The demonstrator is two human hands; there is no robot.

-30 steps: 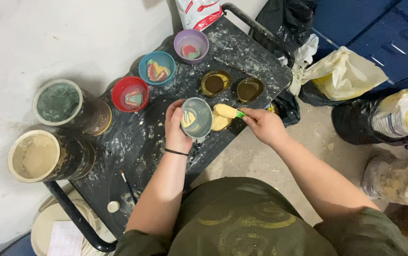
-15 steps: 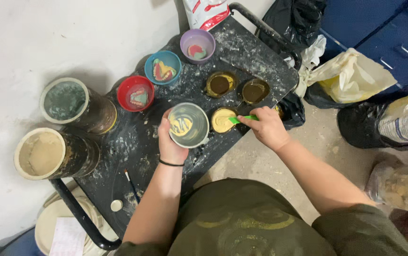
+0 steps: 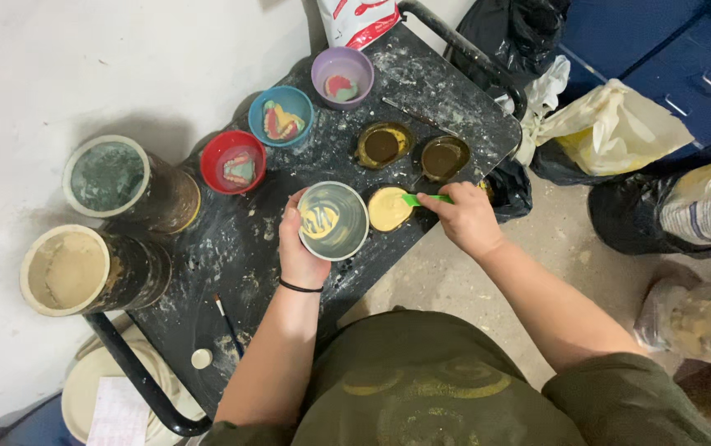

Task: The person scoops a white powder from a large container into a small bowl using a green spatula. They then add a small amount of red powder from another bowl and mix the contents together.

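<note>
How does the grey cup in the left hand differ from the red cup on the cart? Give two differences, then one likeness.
The grey cup is gripped by the left hand; the red cup stands untouched. The grey cup holds a yellowish piece, the red cup a pinkish-green one. Both are round, open-topped cups on the black cart.

Tipped grey cup [image 3: 333, 220] now levelled upright in the left hand [image 3: 302, 248], mouth facing up; green spatula [image 3: 426, 199] drawn back off the yellow cup [image 3: 390, 209].

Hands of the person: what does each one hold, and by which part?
The left hand holds a grey cup by its side wall. The right hand holds a green tool by its rear end; the tip lies at the yellow-filled container.
</note>
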